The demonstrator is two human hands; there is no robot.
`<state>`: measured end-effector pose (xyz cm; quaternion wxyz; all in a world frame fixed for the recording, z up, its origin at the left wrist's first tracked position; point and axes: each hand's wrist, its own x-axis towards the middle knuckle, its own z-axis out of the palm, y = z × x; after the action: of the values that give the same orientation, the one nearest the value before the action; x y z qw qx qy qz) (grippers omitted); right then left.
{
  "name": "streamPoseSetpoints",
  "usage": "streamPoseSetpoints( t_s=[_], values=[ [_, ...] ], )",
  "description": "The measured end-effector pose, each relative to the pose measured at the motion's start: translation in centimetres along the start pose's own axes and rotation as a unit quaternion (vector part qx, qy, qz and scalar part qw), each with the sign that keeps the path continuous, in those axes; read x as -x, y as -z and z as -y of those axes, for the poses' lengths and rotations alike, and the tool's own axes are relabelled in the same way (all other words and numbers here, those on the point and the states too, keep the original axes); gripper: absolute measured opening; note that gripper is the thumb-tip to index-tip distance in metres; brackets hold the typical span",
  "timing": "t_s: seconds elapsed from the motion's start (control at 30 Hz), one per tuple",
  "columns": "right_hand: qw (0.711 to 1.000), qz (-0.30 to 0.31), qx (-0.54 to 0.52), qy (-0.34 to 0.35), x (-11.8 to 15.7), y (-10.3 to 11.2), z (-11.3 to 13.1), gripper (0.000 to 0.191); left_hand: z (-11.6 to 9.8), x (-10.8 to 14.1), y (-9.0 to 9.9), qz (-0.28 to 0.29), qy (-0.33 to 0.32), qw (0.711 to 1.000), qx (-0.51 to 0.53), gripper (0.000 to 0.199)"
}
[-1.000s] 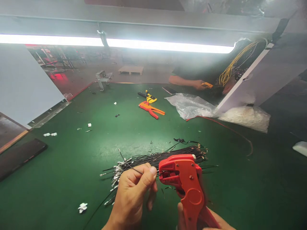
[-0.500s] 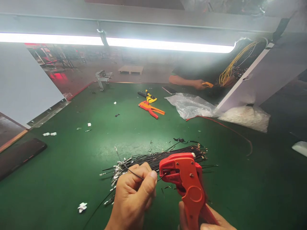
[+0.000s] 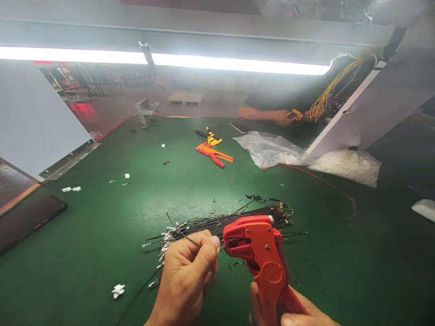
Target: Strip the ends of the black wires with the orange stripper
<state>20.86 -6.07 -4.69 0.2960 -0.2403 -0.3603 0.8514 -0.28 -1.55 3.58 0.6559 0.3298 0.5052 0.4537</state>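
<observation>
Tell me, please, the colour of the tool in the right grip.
The tool is red and orange-red; it shows best in the head view.

Pliers [image 3: 205,149] behind wires [image 3: 210,223] (on table [image 3: 95,235]).

Open lane over table [image 3: 180,186] between wires [image 3: 210,224] and orange pliers [image 3: 205,148]; bag [image 3: 272,153], panel [image 3: 377,102] block far right; light [image 3: 238,63] bars way above.
</observation>
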Motion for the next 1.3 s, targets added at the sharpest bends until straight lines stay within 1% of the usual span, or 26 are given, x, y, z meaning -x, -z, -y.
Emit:
streamPoseSetpoints(
  t_s=[0.1,0.17,0.27,0.33,0.5,0.63,0.77,0.83,0.9,0.97,1.1,1.17,1.23,1.3],
  values=[
    [1.000,0.002,0.007,0.024,-0.2,0.1,-0.1,0.043,-0.2,0.2,-0.2,-0.010,0.007,1.000,-0.009,0.054],
    [1.000,0.000,0.014,0.027,-0.3,0.1,-0.1,0.042,-0.3,0.3,-0.3,-0.015,0.006,1.000,-0.019,0.052],
    [0.998,0.024,0.026,0.048,-0.4,0.2,-0.3,0.037,-0.5,0.4,-0.4,-0.018,-0.008,0.999,-0.045,0.048],
    [0.998,0.026,0.029,0.051,-0.5,0.3,-0.3,0.037,-0.7,0.4,-0.4,-0.019,-0.014,0.998,-0.064,0.047],
    [0.996,0.000,0.085,0.027,-0.4,0.4,0.2,0.043,-0.9,0.5,-0.1,-0.027,-0.052,0.988,-0.141,0.043],
    [0.995,-0.023,0.100,0.005,-0.3,0.1,0.6,0.048,-0.3,0.2,0.3,-0.027,-0.065,0.981,-0.179,0.043],
    [0.994,-0.040,0.099,-0.013,-0.2,0.1,0.6,0.052,0.3,-0.4,0.6,0.000,-0.086,0.979,-0.186,0.044],
    [0.994,-0.043,0.098,-0.016,-0.2,0.2,0.6,0.050,0.2,-0.4,0.6,0.003,-0.071,0.981,-0.182,0.043],
    [0.995,-0.044,0.089,-0.022,0.0,0.3,0.6,0.048,0.0,-0.2,0.4,-0.007,-0.052,0.983,-0.178,0.043],
    [0.996,-0.039,0.073,-0.024,0.1,0.3,0.8,0.046,-0.2,0.2,0.3,-0.009,-0.049,0.984,-0.170,0.044],
    [0.999,-0.022,0.045,-0.004,0.0,-0.2,1.1,0.048,-0.6,0.4,0.2,-0.007,-0.041,0.987,-0.156,0.051],
    [0.999,-0.006,0.031,0.009,-0.2,-0.4,1.1,0.050,-0.7,0.2,0.3,-0.006,-0.019,0.991,-0.131,0.054],
    [0.999,0.019,0.029,0.024,-0.4,-0.6,1.0,0.048,-0.6,-0.1,0.4,0.020,0.016,0.997,-0.070,0.055],
    [0.999,0.022,0.036,0.019,-0.5,-0.8,1.0,0.046,-0.5,-0.4,0.5,0.053,0.047,0.997,-0.009,0.053]
  ],
)
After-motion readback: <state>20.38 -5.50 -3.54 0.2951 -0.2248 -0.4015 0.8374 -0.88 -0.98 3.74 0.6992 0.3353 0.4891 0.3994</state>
